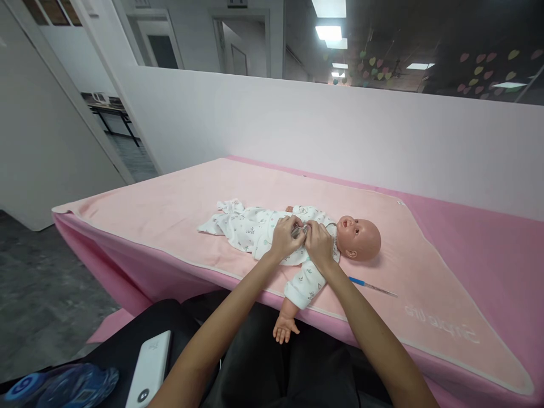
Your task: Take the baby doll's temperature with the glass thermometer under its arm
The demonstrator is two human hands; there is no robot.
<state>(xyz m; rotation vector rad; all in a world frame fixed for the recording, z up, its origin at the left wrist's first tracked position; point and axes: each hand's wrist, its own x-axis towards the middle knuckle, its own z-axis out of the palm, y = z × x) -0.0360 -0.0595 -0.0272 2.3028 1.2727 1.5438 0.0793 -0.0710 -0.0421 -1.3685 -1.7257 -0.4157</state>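
Note:
A baby doll (361, 238) in a white printed outfit (259, 226) lies on its back, head to the right. My left hand (285, 235) is closed at the doll's chest, its fingertips at a small shiny grey thing (299, 230) too small to name. Right beside it, my right hand (318, 242) is also closed, its fingers pinched at the same thing or the cloth by it; I cannot tell which. One doll arm (286, 324) hangs over the near table edge. A thin stick with a blue end (373, 287) rests right of my right forearm.
A pale pink mat (170, 192) covers the table over a darker pink cloth (488, 243). A white wall (297, 130) stands behind. A white power bank (149, 368) and a plastic water bottle (80, 385) lie at lower left, near my lap.

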